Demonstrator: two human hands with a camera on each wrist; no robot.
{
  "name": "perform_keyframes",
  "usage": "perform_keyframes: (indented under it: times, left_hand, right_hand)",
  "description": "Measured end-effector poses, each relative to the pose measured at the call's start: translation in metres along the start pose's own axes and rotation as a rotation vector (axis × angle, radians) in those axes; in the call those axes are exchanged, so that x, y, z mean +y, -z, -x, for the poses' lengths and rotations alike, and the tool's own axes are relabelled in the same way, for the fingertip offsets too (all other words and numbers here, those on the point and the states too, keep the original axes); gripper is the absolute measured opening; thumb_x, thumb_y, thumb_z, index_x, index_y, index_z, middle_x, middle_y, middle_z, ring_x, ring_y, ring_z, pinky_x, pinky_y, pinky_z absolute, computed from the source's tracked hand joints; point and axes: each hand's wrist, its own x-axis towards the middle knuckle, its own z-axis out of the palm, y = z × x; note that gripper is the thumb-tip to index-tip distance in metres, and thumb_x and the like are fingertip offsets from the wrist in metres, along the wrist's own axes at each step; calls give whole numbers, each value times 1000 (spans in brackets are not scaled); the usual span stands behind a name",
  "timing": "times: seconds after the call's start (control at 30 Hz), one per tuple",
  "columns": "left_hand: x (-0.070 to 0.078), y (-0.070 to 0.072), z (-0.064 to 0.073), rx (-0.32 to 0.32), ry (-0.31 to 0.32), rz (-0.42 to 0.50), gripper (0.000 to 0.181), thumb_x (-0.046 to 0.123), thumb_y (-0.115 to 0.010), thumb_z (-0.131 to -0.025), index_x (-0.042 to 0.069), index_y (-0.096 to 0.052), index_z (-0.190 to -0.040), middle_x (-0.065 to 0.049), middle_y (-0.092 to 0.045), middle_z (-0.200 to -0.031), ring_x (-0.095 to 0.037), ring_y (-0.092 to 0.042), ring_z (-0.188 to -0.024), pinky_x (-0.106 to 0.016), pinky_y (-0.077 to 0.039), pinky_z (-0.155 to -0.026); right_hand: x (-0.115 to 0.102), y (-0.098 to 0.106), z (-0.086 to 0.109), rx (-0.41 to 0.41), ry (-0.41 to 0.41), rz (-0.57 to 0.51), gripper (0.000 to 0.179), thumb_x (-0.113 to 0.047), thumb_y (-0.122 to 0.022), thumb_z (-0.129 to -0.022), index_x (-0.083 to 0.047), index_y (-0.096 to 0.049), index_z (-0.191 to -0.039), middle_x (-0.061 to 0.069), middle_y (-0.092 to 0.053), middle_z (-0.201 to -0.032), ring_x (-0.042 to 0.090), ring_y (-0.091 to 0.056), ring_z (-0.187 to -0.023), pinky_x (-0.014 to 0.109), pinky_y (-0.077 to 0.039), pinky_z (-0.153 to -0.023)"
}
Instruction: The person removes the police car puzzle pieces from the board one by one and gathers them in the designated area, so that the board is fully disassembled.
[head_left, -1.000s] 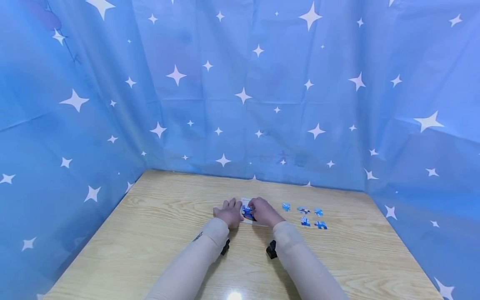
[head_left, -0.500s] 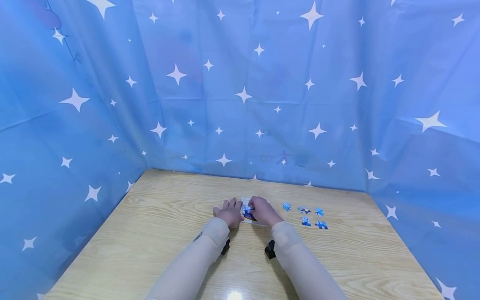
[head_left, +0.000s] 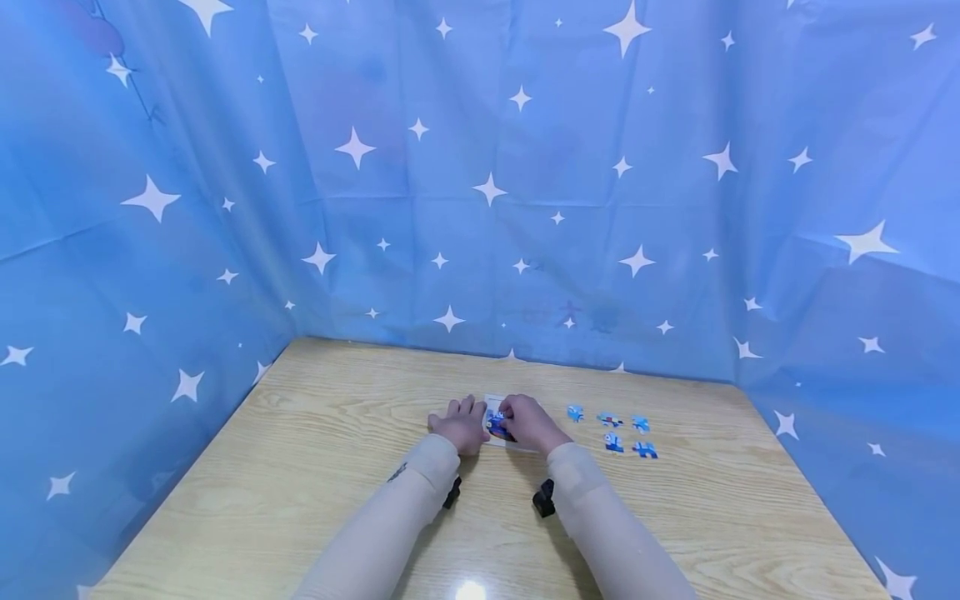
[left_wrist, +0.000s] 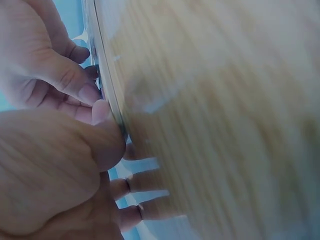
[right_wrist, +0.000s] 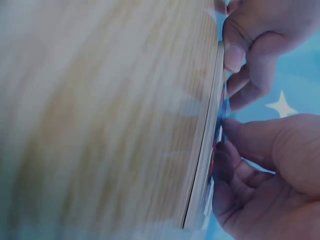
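Two hands work from the grip outward: the left hand (head_left: 461, 429) has its grip spread flat, thumb at the white border of a small puzzle (head_left: 495, 423); the right hand (head_left: 529, 423) has its grip bent down onto the puzzle's blue picture, covering its right side, so I cannot tell whether a piece is pinched. Five flat, knobbed loose pieces (head_left: 613, 442) lie to the right, prints too small to read. Pale sleeves (head_left: 375, 533) run out of frame over the wood-grained tabletop (head_left: 352, 433); creased, star-printed blue cloth (head_left: 450, 175) hangs behind.
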Motion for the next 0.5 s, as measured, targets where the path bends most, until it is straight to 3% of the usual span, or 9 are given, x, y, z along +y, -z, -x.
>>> perform_keyframes:
  times: [0.27, 0.5]
  left_hand:
    - [-3, -4, -9, -13, -5, 15, 63, 40, -53, -105, 26, -30, -161, 0, -21, -168, -24, -22, -150, -64, -33, -104]
    - [-3, -4, -9, -6, -3, 20, 61, 40, -54, -105, 25, -32, -160, -1, -23, -168, -24, -21, -151, -66, -30, -106]
  right_hand:
    - [0, 2, -1, -15, 2, -35, 17, 2, -67, -96, 4, -68, -112, 14, -69, -106, 30, -66, -104, 46, -53, -93]
    - [1, 0, -2, -3, 32, 4, 16, 0, -68, -96, 4, -72, -110, 14, -71, -105, 30, -68, -102, 46, -54, -91]
